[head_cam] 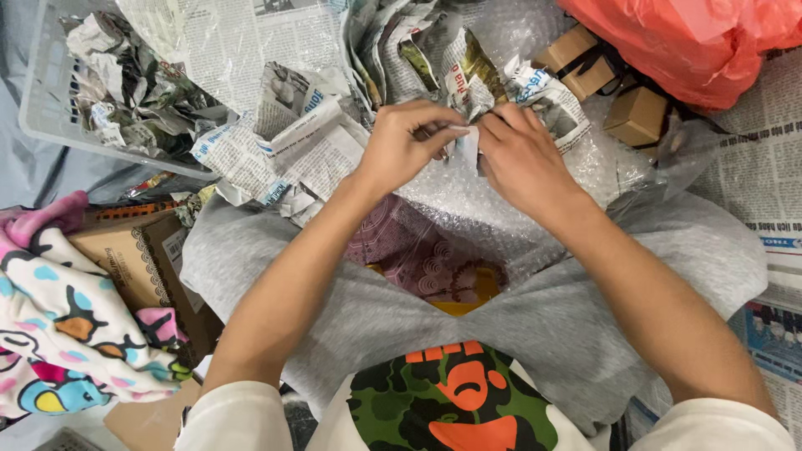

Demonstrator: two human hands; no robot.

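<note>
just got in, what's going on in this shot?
A person sits on the floor, both hands raised over their lap. The left hand and right hand pinch a small piece of crumpled newspaper between the fingertips, above a sheet of bubble wrap. More crumpled newspaper fills a white basket at upper left. Small cardboard boxes lie beside an orange plastic bag at upper right.

crumpled newspaper wad (468, 83), pinched above bubble wrap (468, 200)
</note>
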